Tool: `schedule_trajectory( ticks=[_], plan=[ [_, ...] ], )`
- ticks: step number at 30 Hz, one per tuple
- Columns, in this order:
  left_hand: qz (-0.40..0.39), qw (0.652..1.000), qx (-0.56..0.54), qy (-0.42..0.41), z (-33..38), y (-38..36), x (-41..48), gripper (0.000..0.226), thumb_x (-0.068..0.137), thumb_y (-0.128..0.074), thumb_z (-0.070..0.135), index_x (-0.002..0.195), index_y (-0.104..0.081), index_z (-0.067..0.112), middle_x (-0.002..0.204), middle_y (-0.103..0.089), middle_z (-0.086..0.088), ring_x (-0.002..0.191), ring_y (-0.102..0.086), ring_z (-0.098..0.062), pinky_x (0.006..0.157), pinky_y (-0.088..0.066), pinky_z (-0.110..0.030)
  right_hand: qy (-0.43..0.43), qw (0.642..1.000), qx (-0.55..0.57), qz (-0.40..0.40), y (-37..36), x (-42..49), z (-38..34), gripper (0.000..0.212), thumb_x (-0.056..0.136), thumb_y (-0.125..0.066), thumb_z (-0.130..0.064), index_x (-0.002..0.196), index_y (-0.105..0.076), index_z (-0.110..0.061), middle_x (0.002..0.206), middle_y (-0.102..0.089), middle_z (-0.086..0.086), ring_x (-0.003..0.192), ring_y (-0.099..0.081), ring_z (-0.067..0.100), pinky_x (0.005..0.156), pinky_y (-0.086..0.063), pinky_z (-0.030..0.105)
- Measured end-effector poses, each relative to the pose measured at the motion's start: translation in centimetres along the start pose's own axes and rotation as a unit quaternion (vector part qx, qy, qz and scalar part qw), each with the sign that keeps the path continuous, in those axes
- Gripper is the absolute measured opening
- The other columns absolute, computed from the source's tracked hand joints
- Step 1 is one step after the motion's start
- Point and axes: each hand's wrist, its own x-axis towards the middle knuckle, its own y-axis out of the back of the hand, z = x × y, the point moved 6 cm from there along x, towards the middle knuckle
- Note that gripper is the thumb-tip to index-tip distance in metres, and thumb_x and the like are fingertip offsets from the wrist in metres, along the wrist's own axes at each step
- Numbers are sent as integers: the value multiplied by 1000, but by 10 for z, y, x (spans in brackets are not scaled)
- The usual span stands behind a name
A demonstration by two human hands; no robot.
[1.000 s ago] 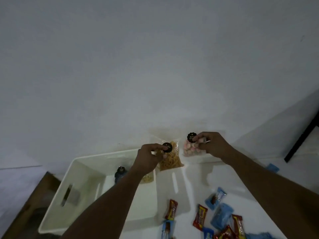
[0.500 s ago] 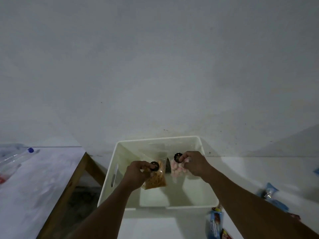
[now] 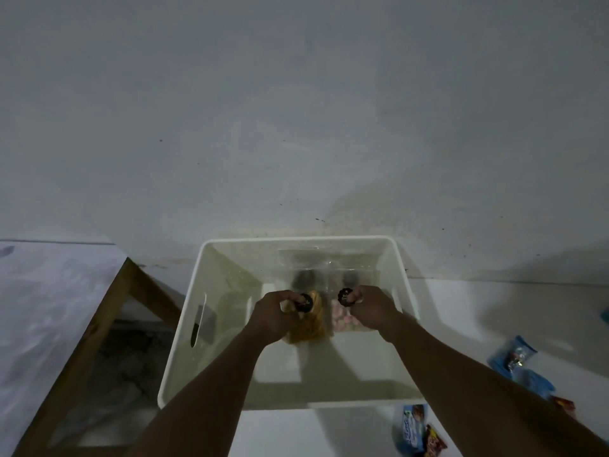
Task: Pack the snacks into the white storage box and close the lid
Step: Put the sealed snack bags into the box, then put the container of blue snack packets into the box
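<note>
Snack packing: the yellow bag point(image 3: 309, 328) and the pink bag point(image 3: 342, 319) hang inside the white box point(image 3: 296, 239), towards its far wall. The left hand point(image 3: 273, 311) pinches the yellow bag and the right hand point(image 3: 372, 308) the pink one, each at its black round top. Both bags look light, soft and crushable, so the stiff top is probably the surest hold. Blur hides the bag bottoms and two dark shapes behind them. No lid is visible. Loose packets point(image 3: 512, 354) lie near the desk's right edge.

- One white storage box point(image 3: 298, 239).
- Two hands: left hand point(image 3: 273, 316), right hand point(image 3: 372, 308).
- Two held bags: orange snack bag point(image 3: 311, 326), pink snack bag point(image 3: 342, 320).
- Blue packets point(image 3: 512, 352): at least three (edges cut some off).
- Red packets point(image 3: 435, 443): two.
</note>
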Motion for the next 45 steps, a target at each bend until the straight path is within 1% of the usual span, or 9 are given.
schedule_trajectory(
  ticks=[4,7,12,16,27,32,36,39,45],
  plan=[
    [38,998,31,-33,30,20,-25,27,76,-80,17,103,-74,20,104,-70,6,96,-62,-11,80,-41,-19,35,998,-42,-8,22,-35,-24,24,88,-61,-14,109,-66,-2,108,-66,16,94,-60,27,75,-49,31],
    [60,995,57,-53,66,28,-50,30,79,-78,21,109,-72,16,106,-65,6,95,-60,-11,81,-40,-22,55,998,-16,-15,50,-71,-35,19,84,-64,-16,101,-68,-9,100,-64,12,82,-58,22,68,-47,30],
    [90,991,42,-88,132,11,-92,27,82,-71,20,109,-72,23,116,-67,-3,103,-66,-23,87,-54,-32,82,996,29,-22,112,-132,-23,16,83,-65,-15,99,-68,-11,94,-68,11,79,-63,19,67,-49,33],
    [91,986,37,-133,181,-33,-122,17,81,-72,31,99,-74,31,97,-70,9,90,-68,-14,86,-51,-25,80,995,55,22,170,-168,24,18,86,-67,-17,100,-67,-7,90,-68,8,76,-63,19,65,-46,33],
    [-96,986,31,-130,226,-252,-194,14,78,-76,34,92,-75,31,84,-75,4,77,-69,-10,74,-53,-25,-52,991,40,116,274,-225,285,2,82,-71,-10,82,-69,-10,81,-64,13,59,-52,17,48,-37,20],
    [-193,978,-1,-75,218,-369,-231,10,81,-73,9,90,-76,14,67,-68,3,58,-62,-6,58,-50,-18,-69,986,-38,150,289,-233,386,20,77,-72,-11,68,-63,-27,96,-73,4,90,-67,21,76,-48,23],
    [-234,972,26,-11,199,-440,-252,23,81,-72,9,104,-72,10,83,-69,-3,70,-66,-18,51,-50,-19,-78,994,-24,76,281,-227,435,16,78,-72,-12,70,-69,-26,87,-73,-1,85,-67,18,65,-44,16],
    [-196,976,84,-44,197,-468,-258,25,79,-75,12,103,-74,16,105,-72,-6,98,-70,-24,68,-52,-16,-63,997,-24,40,276,-226,445,10,78,-69,-12,79,-72,-21,93,-74,0,84,-66,14,71,-51,21],
    [-147,973,136,-119,254,-479,-256,31,78,-79,18,109,-74,21,113,-71,1,98,-67,-16,89,-55,-30,-7,994,-29,101,326,-243,440,29,77,-72,-5,68,-59,-30,79,-62,-9,71,-58,6,66,-43,14]
  ],
)
